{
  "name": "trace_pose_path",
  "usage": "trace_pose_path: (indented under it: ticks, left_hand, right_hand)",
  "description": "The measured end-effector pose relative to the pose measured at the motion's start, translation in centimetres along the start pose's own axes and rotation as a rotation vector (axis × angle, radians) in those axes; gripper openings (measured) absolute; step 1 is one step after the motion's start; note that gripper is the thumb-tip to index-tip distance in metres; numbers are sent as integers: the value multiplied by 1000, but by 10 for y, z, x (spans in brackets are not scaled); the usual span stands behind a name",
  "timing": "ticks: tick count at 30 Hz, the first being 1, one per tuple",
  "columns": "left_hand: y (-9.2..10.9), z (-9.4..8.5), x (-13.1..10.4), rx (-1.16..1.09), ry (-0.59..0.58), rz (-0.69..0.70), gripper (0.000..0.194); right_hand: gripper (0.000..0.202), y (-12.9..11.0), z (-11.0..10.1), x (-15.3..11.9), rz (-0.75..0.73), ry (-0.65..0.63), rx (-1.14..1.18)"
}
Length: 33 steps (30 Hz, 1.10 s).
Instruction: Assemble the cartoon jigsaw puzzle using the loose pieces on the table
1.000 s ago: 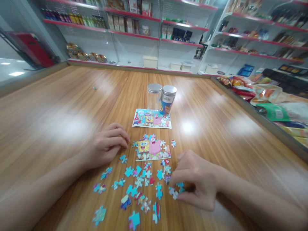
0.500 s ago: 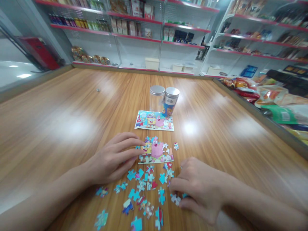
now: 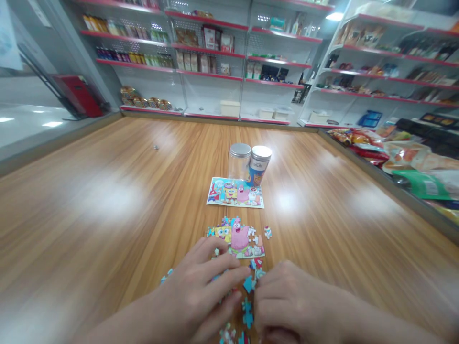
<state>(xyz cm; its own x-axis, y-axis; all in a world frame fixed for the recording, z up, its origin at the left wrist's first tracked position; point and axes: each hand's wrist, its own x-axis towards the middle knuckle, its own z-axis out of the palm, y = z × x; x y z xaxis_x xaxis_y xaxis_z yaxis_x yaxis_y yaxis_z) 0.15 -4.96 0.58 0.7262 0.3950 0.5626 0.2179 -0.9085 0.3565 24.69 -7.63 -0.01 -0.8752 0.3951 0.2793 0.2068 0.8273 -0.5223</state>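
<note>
My left hand (image 3: 204, 286) reaches over the loose jigsaw pieces, its fingers apart and pointing right, hiding many of them. Just right of it, my right hand (image 3: 292, 301) is curled with its fingertips down by the pieces; what they grip, if anything, is hidden. A partly joined jigsaw puzzle (image 3: 239, 239) with a pink starfish and a yellow square figure lies beyond both hands. One loose white-and-red piece (image 3: 267, 232) sits off its right side. Blue pieces (image 3: 247, 310) show in the gap between my hands.
A printed picture sheet (image 3: 234, 200) lies behind the puzzle. On its back edge stand a clear jar (image 3: 239, 165) and a blue-labelled can (image 3: 258, 167). Snack packets (image 3: 412, 157) line the right edge of the wooden table (image 3: 143, 205). Stocked shelves rise behind.
My left hand has left the puzzle's left side and come nearer, over the loose pieces beside my right hand. My right hand stays low, fingers curled. The view has tilted up slightly.
</note>
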Motion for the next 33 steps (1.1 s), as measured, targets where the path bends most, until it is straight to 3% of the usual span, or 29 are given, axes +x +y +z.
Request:
trace_pose_path:
  ticks: [4,7,15,18,21,23,27,33]
  left_hand:
    - [2,2,3,-10,36,-10,18]
    - [1,8,3,50,76,-31,2]
    - [-3,12,0,55,56,-102,8]
    - [-7,10,-1,55,47,-132,6]
    - [-15,5,-4,119,-27,-154,25]
    - [-21,1,-7,181,-102,-170,36]
    - [-26,-2,-10,223,-221,-187,37]
    - [-26,-1,-12,195,-276,-151,43]
  right_hand:
    - [15,-4,1,7,199,281,64]
    - [19,-7,3,12,289,404,39]
    - [31,-3,13,14,378,597,81]
    - [20,3,12,11,475,645,147]
    - [3,13,6,8,517,680,146]
    - [5,20,0,5,539,700,173]
    - [9,33,-5,0,603,715,213]
    - [11,36,-2,-2,653,716,240]
